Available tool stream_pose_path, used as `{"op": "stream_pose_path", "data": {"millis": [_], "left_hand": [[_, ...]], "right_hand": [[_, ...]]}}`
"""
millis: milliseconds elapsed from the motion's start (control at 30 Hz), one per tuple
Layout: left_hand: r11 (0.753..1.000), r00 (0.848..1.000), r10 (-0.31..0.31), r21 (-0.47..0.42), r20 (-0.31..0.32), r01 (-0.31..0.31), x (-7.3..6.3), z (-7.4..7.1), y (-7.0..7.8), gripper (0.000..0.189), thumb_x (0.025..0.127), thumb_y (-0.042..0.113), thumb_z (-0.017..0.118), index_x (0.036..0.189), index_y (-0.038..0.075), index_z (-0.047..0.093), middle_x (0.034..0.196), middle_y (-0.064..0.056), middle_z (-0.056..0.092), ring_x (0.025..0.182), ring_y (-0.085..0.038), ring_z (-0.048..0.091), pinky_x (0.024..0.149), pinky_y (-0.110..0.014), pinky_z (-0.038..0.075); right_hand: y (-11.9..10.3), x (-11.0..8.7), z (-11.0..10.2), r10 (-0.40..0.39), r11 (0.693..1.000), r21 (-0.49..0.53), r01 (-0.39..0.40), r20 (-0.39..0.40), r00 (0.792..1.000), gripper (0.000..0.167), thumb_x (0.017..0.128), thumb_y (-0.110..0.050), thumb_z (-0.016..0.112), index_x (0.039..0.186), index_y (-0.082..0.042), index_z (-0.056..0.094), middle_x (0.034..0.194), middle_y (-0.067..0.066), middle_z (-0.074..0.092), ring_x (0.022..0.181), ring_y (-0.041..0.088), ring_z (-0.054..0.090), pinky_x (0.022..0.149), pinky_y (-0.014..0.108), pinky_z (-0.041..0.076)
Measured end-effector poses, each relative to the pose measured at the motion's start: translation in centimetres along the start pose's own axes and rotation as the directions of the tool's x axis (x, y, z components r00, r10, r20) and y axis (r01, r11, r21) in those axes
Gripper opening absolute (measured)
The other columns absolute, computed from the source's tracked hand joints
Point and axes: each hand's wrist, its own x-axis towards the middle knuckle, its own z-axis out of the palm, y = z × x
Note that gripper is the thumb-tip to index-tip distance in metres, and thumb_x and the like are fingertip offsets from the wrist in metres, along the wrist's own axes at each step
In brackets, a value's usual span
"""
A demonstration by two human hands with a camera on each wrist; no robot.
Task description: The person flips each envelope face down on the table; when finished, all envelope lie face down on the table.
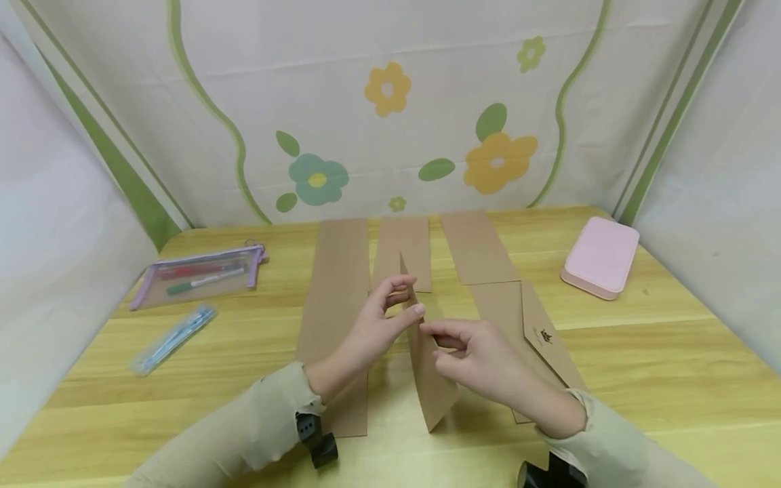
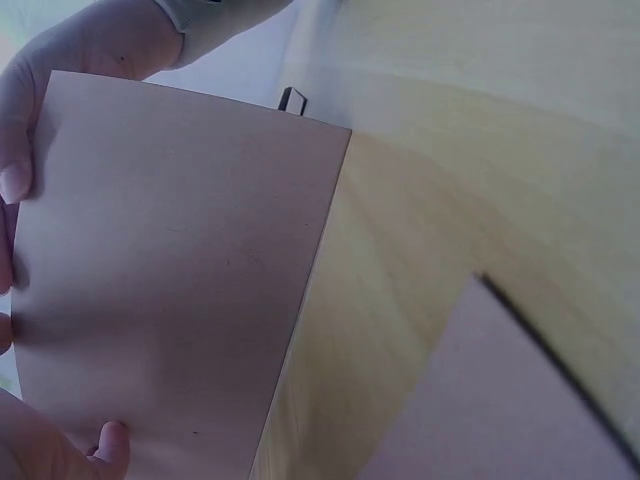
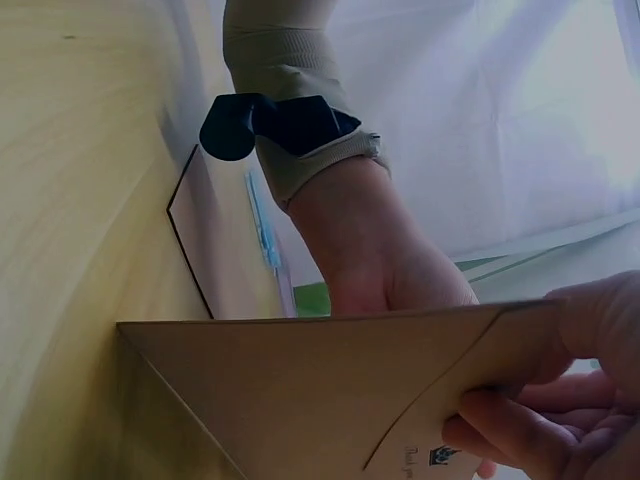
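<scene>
A brown kraft envelope (image 1: 427, 386) stands upright on its long edge on the table, held between both hands. My left hand (image 1: 381, 322) grips its upper edge toward the far end, the thumb against the plain face, as the left wrist view shows. Closer to me, my right hand (image 1: 482, 352) pinches the same upper edge. In the right wrist view, the envelope's flap side (image 3: 300, 370) bears a small dark crown print (image 3: 445, 455), partly covered by the right fingers. Another envelope (image 1: 497, 305), flap and crown print up, lies right of the hands.
More brown envelopes lie at left (image 1: 335, 285), back middle (image 1: 403, 237) and back right (image 1: 478, 247). A clear purple-edged pencil pouch (image 1: 201, 274) and a blue-tinted plastic pack (image 1: 173, 339) are on the left. At far right sits a pink case (image 1: 601, 257). A floral cloth (image 1: 244, 81) hangs behind.
</scene>
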Motion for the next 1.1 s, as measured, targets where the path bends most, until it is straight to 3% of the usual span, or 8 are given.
{"op": "stream_pose_path", "data": {"millis": [167, 400, 567, 700, 833, 1000, 1100], "left_hand": [[0.999, 1.000, 0.023, 0.024, 0.016, -0.024, 0.5, 0.3, -0.2, 0.041, 0.088, 0.018, 0.062, 0.127, 0.015, 0.049, 0.137, -0.001, 0.044, 0.127, -0.025, 0.038, 0.101, -0.050, 0.037], [0.999, 0.999, 0.042, -0.023, 0.012, -0.042, 0.5, 0.1, -0.7, 0.042, 0.087, 0.010, 0.061, 0.127, 0.008, 0.049, 0.134, -0.009, 0.046, 0.125, -0.027, 0.040, 0.103, -0.045, 0.036], [0.998, 0.996, 0.049, -0.043, -0.074, -0.053, 0.3, -0.9, -1.1, 0.043, 0.085, 0.000, 0.059, 0.126, 0.001, 0.048, 0.131, -0.016, 0.047, 0.122, -0.030, 0.043, 0.103, -0.042, 0.038], [0.998, 0.985, 0.037, -0.043, -0.167, -0.045, 0.2, -1.9, -1.5, 0.046, 0.084, -0.004, 0.057, 0.127, -0.003, 0.044, 0.129, -0.021, 0.045, 0.121, -0.033, 0.043, 0.103, -0.045, 0.037], [0.987, 0.974, -0.038, -0.158, -0.223, 0.003, 0.2, -2.5, -1.9, 0.049, 0.084, -0.006, 0.055, 0.130, -0.002, 0.040, 0.129, -0.019, 0.041, 0.117, -0.029, 0.044, 0.097, -0.036, 0.041], [0.942, 0.967, -0.121, -0.333, -0.225, 0.040, 0.2, -2.7, -1.8, 0.053, 0.085, -0.009, 0.049, 0.134, 0.003, 0.034, 0.117, -0.011, 0.042, 0.091, -0.011, 0.050, 0.077, -0.020, 0.047], [0.932, 0.965, -0.139, -0.359, -0.224, 0.051, 0.1, -2.7, -1.8, 0.059, 0.084, -0.011, 0.048, 0.138, 0.005, 0.031, 0.109, -0.008, 0.045, 0.079, -0.007, 0.050, 0.070, -0.017, 0.046]], "right_hand": [[-0.2, -0.2, -0.4, 0.023, 0.995, -0.098, -0.028, -0.056, 0.998, 0.043, 0.075, 0.004, 0.053, 0.117, 0.002, 0.062, 0.117, 0.017, 0.062, 0.102, 0.028, 0.062, 0.066, 0.023, 0.052], [0.6, -0.4, -1.2, 0.083, 0.991, -0.086, -0.098, -0.158, 0.984, 0.040, 0.074, 0.005, 0.055, 0.113, 0.002, 0.064, 0.110, 0.016, 0.066, 0.100, 0.027, 0.064, 0.073, 0.025, 0.054], [1.6, -0.5, -1.7, 0.128, 0.992, 0.042, -0.123, -0.193, 0.973, 0.037, 0.078, 0.006, 0.056, 0.115, 0.003, 0.063, 0.114, 0.017, 0.064, 0.104, 0.025, 0.061, 0.074, 0.019, 0.051], [2.3, -0.4, -1.8, 0.145, 0.984, 0.132, -0.117, -0.230, 0.962, 0.035, 0.082, 0.005, 0.056, 0.117, 0.004, 0.061, 0.120, 0.017, 0.060, 0.107, 0.024, 0.059, 0.080, 0.018, 0.049], [2.7, -0.4, -1.7, 0.177, 0.973, 0.194, -0.128, -0.258, 0.950, 0.036, 0.083, 0.003, 0.057, 0.119, 0.003, 0.059, 0.125, 0.016, 0.057, 0.107, 0.017, 0.059, 0.081, 0.016, 0.049], [3.1, -0.2, -1.4, 0.182, 0.953, 0.287, -0.100, -0.273, 0.945, 0.037, 0.083, 0.004, 0.057, 0.120, 0.007, 0.057, 0.126, 0.019, 0.056, 0.099, 0.002, 0.059, 0.077, 0.014, 0.050], [3.6, 0.0, -1.0, 0.199, 0.941, 0.317, -0.114, -0.252, 0.947, 0.041, 0.081, 0.006, 0.058, 0.122, 0.007, 0.055, 0.126, 0.021, 0.055, 0.102, 0.007, 0.059, 0.078, 0.016, 0.050]]}}
